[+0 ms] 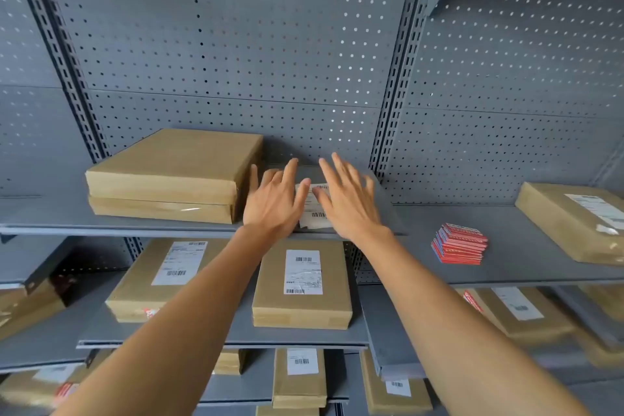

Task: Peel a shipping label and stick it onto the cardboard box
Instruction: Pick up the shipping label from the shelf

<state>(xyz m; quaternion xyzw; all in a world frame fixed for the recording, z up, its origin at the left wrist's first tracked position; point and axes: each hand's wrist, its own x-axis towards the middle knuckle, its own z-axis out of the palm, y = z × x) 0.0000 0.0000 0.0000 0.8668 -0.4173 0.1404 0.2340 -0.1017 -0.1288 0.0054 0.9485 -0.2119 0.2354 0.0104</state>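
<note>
A white shipping label with barcodes lies on the grey upper shelf, partly hidden under my hands. My left hand hovers over its left edge with fingers spread. My right hand reaches over its right side, fingers apart, thumb touching or just above the label. To the left of the hands sit two plain cardboard boxes, stacked, with no label on top. Neither hand holds anything.
A stack of red stickers lies on the shelf to the right, and a labelled box beyond it. Lower shelves hold several labelled boxes. A perforated grey back panel rises behind.
</note>
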